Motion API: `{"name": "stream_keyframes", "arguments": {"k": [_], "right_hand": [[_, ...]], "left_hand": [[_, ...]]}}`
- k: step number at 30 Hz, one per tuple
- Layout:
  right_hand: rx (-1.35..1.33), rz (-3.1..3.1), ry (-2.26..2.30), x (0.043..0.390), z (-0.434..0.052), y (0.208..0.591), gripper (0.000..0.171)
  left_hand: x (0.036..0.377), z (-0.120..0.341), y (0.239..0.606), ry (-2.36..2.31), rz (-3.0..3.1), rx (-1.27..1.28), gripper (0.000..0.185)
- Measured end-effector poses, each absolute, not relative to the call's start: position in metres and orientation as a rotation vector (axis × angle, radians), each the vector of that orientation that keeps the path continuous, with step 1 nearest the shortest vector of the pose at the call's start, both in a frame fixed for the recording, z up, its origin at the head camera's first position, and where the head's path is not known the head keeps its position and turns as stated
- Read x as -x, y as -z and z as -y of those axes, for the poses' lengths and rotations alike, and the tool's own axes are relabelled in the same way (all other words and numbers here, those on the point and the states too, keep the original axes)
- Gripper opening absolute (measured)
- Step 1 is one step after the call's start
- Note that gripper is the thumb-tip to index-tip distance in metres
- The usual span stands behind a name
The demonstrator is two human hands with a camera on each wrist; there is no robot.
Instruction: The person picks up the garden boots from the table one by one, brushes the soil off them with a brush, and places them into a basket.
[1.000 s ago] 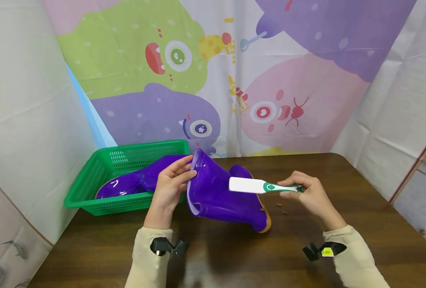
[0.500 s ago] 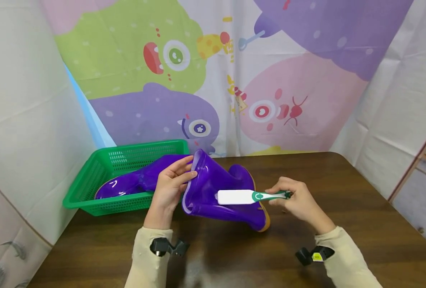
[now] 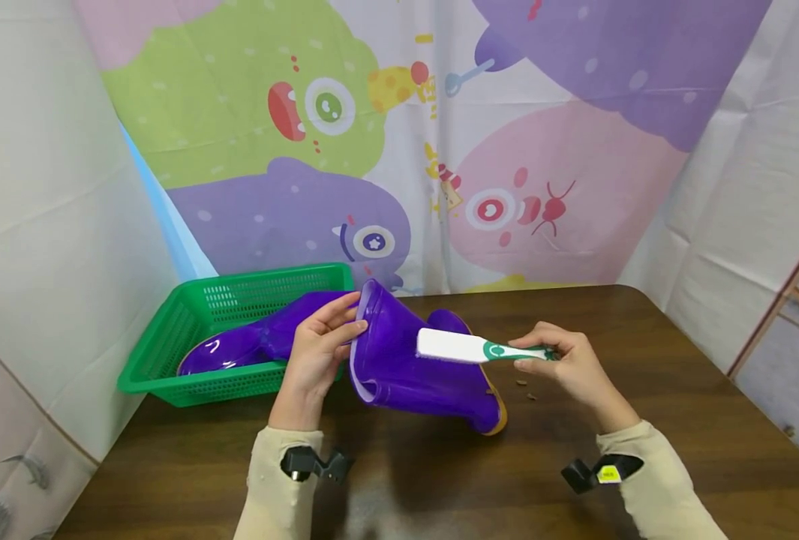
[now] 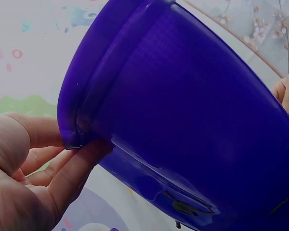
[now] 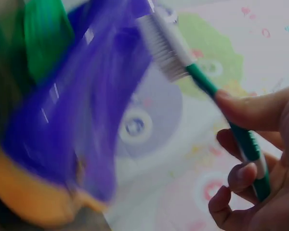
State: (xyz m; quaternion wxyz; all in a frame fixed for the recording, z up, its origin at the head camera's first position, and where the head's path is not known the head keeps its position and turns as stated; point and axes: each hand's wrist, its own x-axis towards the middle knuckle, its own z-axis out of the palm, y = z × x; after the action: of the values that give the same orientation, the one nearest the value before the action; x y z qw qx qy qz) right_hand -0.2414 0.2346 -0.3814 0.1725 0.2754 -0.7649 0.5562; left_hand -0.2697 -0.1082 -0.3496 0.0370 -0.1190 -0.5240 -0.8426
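One brown wooden counter (image 3: 642, 360) carries all items. One green mesh basket (image 3: 190, 330) sits at its left rear corner. Two purple rubber boots are present. The first boot (image 3: 264, 337) lies in the basket, its shaft overhanging the basket's right rim. The second boot (image 3: 413, 367) lies on its side at the counter's centre, just right of the basket, with its opening facing the person and its tan sole edge to the right. The left hand (image 3: 318, 352) pinches the rim of the second boot's opening, thumb on one face and fingers on the other. The right hand (image 3: 568, 364) pinches the green handle of one white-headed brush (image 3: 470, 347), whose head rests on the boot's upper surface. A few small brown crumbs (image 3: 524, 384) lie on the counter beside the sole.
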Motion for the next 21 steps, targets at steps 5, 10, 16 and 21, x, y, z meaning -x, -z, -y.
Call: {"name": "stream_keyframes", "arguments": {"k": [5,10,16,21], "right_hand": [[-0.891,2.124,-1.602,0.235,-0.216,0.382,0.027],[-0.811,2.287,-1.402,0.233,-0.214,0.383,0.024],[-0.543,2.552,-1.154,0.236,-0.236,0.378,0.018],[-0.434,2.628,-0.989,0.238,-0.257,0.376,0.018]], "left_hand": [[0.270,0.108,0.348,2.581,1.623,0.355,0.039],[0.269,0.109,0.348,2.570,1.656,0.343,0.041],[0.268,0.110,0.348,2.573,1.658,0.369,0.040],[0.268,0.110,0.349,2.579,1.631,0.389,0.040]]}}
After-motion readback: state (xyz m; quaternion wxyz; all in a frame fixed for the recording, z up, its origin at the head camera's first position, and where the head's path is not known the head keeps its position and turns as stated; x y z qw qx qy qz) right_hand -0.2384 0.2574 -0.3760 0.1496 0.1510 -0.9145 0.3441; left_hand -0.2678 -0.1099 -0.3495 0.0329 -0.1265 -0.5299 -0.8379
